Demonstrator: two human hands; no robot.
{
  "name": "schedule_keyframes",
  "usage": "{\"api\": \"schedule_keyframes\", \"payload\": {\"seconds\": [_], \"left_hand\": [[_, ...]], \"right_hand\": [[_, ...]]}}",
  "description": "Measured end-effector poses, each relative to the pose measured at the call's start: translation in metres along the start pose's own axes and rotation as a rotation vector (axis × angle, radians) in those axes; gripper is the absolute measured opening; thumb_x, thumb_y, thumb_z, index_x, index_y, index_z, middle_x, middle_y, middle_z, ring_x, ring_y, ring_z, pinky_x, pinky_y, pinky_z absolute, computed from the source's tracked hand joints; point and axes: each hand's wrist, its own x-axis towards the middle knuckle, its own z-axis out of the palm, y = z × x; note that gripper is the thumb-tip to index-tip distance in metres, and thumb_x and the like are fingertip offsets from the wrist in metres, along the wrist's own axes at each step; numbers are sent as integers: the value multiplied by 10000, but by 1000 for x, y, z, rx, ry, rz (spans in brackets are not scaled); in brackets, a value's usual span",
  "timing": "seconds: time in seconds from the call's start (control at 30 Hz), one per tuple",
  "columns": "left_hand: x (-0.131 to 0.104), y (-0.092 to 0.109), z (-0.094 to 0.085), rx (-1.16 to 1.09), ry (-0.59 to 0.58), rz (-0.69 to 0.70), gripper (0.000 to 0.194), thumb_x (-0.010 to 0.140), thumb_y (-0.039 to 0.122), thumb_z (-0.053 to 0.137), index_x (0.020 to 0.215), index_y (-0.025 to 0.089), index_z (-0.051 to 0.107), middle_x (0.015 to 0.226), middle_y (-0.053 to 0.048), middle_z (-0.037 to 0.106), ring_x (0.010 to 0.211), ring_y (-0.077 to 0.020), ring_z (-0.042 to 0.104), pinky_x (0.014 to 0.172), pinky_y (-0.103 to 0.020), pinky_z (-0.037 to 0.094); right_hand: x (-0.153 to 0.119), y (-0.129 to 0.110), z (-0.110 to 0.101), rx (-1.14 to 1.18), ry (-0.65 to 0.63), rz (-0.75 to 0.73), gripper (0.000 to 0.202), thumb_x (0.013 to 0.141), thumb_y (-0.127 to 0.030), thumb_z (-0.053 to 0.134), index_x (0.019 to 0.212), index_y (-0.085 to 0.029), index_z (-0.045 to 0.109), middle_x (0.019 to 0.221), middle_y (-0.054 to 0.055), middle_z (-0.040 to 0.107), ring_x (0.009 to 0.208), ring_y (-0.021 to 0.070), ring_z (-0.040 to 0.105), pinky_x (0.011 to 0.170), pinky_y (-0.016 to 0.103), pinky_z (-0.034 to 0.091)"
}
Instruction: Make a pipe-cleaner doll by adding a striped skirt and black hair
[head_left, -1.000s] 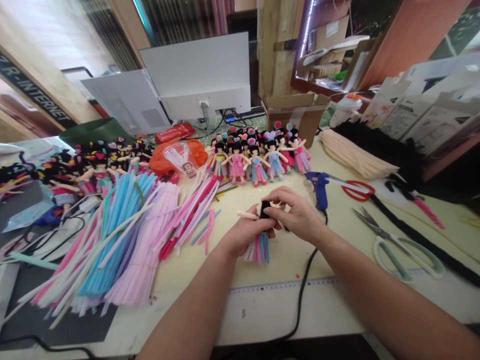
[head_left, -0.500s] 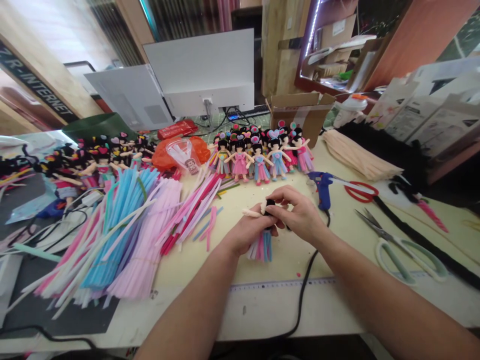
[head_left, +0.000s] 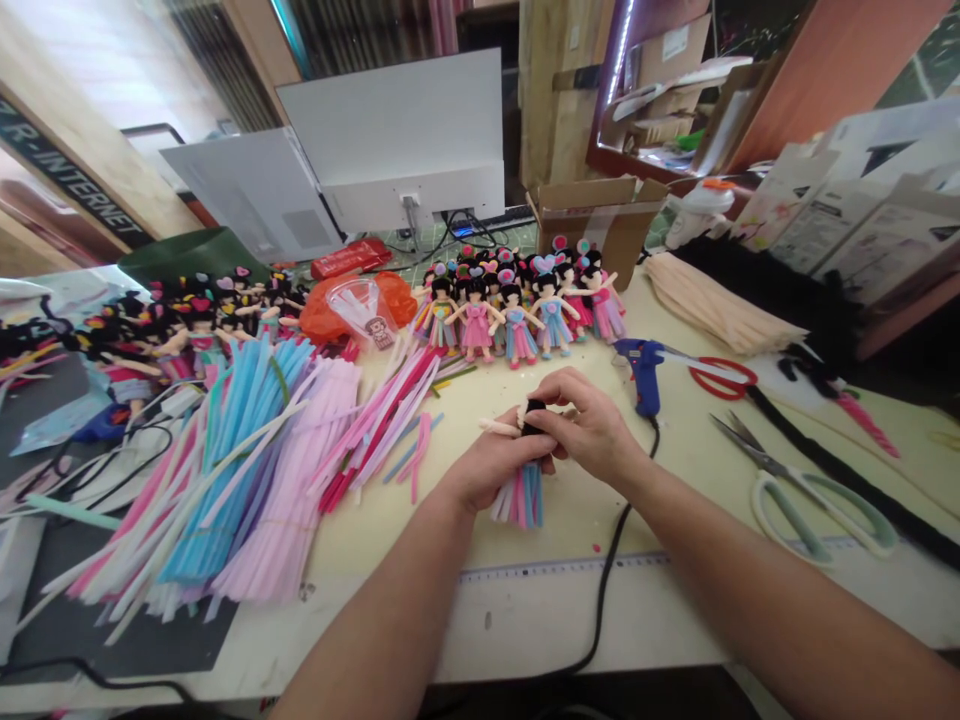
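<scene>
Over the middle of the table, my left hand [head_left: 498, 460] is closed around a pipe-cleaner doll [head_left: 520, 497]. Its striped pink, white and blue skirt hangs below my fingers, and a cream arm sticks out to the left. My right hand [head_left: 586, 420] pinches at the doll's black hair, with thumb and fingers pressed against the head. Most of the doll's body is hidden by my hands. A blue glue gun [head_left: 643, 374] lies just right of my right hand. Behind my hands stands a group of finished-looking dolls [head_left: 517, 320] in colourful dresses.
Bundles of blue pipe cleaners [head_left: 232, 470] and lilac pipe cleaners [head_left: 300, 490] lie at left. On the right are large scissors [head_left: 795, 485], red-handled scissors [head_left: 720, 377] and a cream bundle [head_left: 720, 305]. The glue gun's black cord [head_left: 611, 570] crosses the table's front. A cardboard box [head_left: 600, 215] stands behind.
Both hands stay on the doll with small finger movements; the right fingers have shifted slightly left over the black hair. The whole view has moved a little.
</scene>
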Motion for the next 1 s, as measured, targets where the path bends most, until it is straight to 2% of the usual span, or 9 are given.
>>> {"api": "schedule_keyframes", "payload": {"seconds": [0.23,0.3,0.4,0.5,0.63,0.7,0.83,0.93,1.0], "left_hand": [[-1,0,1,-22,44,-32,182,670,188,626,813,175,515,636,26,576,555,-89,535,568,-228,425],[-2,-1,-1,-72,61,-49,242,681,209,646,883,185,517,666,24,598,589,-100,573,604,-243,452],[-1,-2,-7,-107,90,-68,320,700,220,650,988,201,512,693,18,626,612,-116,609,621,-259,466],[1,-3,-12,-130,153,-78,338,705,201,642,1010,201,497,648,25,616,580,-116,599,591,-253,465],[3,-4,-14,-210,215,-116,338,689,166,660,968,192,470,629,27,615,537,-106,587,580,-244,476],[4,-4,-15,-231,232,-128,321,687,164,678,924,190,463,642,21,620,529,-103,590,567,-234,476],[4,-5,-17,-233,222,-102,301,678,188,714,858,180,474,663,16,620,531,-89,589,549,-211,473],[5,-6,-19,-231,213,-85,319,656,206,735,855,175,487,674,15,623,533,-87,590,534,-203,472],[6,-6,-20,-233,220,-82,330,650,202,739,867,174,492,680,14,628,540,-88,594,538,-203,478]], "right_hand": [[2,2,-1,10,0,0,96,790,-259,620,877,-223,636,867,31,635,814,178,591,728,328,488],[4,2,-8,26,24,21,173,823,-283,588,976,-227,647,938,42,665,843,176,612,734,325,502],[7,-1,-25,54,86,55,167,861,-341,565,913,-216,663,884,42,689,775,166,635,672,306,513],[9,-12,-50,73,262,40,216,880,-395,561,828,-211,662,702,14,647,579,137,581,543,284,474],[10,-30,-88,55,735,-116,215,903,-381,544,790,-245,666,593,-13,516,490,126,476,459,279,356],[9,-37,-105,111,886,-143,210,903,-380,541,769,-278,666,581,-16,469,474,129,433,443,287,311],[6,-44,-126,175,961,-120,208,891,-418,522,762,-323,654,597,-1,434,497,158,405,465,301,296],[5,-41,-134,113,974,-56,228,864,-423,535,693,-293,610,612,11,445,503,159,444,467,308,329],[4,-33,-139,53,889,61,218,833,-402,575,661,-268,588,604,15,480,490,147,470,452,298,360]]}}
